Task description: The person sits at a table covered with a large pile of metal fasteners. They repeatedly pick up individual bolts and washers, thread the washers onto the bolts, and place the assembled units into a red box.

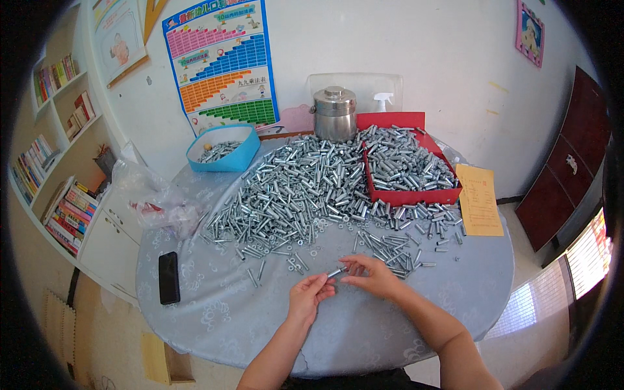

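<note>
Head view shows our round table [214, 312], a heap of metal bolts [292, 188] at twelve o'clock, then our left hand [309, 296] and right hand [370, 276], fingers of both pinching one small bolt [336, 272] at centre.

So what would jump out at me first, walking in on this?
The huge heap of silvery bolts spread across the round table, spilling beside a full red box. Near the front edge, the left hand and right hand hold one bolt between them.
</note>
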A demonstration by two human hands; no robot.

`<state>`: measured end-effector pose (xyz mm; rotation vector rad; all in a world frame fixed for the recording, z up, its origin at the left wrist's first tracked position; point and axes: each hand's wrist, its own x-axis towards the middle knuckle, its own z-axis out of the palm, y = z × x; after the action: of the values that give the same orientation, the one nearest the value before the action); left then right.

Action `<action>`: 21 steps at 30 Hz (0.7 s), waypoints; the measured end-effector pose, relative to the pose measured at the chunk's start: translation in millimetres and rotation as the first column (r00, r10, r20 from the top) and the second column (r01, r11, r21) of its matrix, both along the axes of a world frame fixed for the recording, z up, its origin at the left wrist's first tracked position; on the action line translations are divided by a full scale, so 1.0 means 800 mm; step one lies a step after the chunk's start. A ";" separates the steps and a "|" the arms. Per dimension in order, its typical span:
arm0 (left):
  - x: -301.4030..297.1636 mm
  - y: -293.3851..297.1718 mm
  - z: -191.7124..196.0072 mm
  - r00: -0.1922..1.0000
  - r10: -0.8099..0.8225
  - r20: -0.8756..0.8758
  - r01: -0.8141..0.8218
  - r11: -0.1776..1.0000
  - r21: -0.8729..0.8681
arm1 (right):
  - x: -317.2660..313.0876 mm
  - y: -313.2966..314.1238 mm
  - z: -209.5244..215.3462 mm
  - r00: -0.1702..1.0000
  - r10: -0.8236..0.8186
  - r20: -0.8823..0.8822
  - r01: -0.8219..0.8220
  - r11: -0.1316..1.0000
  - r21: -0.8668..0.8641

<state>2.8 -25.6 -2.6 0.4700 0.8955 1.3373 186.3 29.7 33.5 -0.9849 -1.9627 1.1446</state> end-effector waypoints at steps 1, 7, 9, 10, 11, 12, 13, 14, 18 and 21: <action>-0.001 0.001 0.000 1.000 0.019 0.004 -0.019 1.000 0.004 | 0.002 0.001 0.005 0.999 -0.028 0.033 0.029 1.000 -0.010; -0.005 0.002 0.002 0.999 0.054 0.007 -0.054 0.998 0.012 | 0.029 0.015 0.014 0.897 0.045 0.440 -0.180 0.946 0.271; -0.003 0.002 0.005 0.999 0.054 0.005 -0.054 0.999 0.006 | 0.029 0.018 0.002 0.897 0.076 0.436 -0.205 0.944 0.258; -0.003 0.001 0.007 0.998 0.057 0.009 -0.057 0.998 0.004 | 0.028 0.018 -0.001 0.896 0.093 0.434 -0.220 0.943 0.251; -0.003 0.000 0.007 0.998 0.059 0.014 -0.059 0.998 0.003 | 0.028 0.017 -0.001 0.893 0.090 0.441 -0.221 0.941 0.255; -0.003 0.000 0.007 0.998 0.057 0.009 -0.057 0.998 0.002 | 0.026 0.016 0.000 0.890 0.086 0.448 -0.222 0.940 0.259; -0.003 0.001 0.005 0.999 0.050 0.004 -0.050 0.999 0.004 | 0.026 0.015 0.001 0.886 0.078 0.456 -0.220 0.938 0.266; -0.003 0.001 0.004 0.999 0.044 0.000 -0.044 0.999 0.006 | 0.026 0.015 0.000 0.888 0.075 0.455 -0.218 0.937 0.272; -0.003 0.001 0.004 0.999 0.028 -0.018 -0.028 1.000 0.009 | 0.025 0.015 -0.004 0.896 -0.032 0.442 -0.147 0.919 0.365; -0.003 0.001 0.003 0.999 0.016 -0.038 -0.017 1.000 -0.004 | 0.017 0.010 0.007 0.954 -0.142 0.264 0.080 0.969 0.233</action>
<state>0.6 -25.2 0.0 0.4873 0.9355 1.3451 199.5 37.3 38.9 -1.1708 -2.1666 0.7372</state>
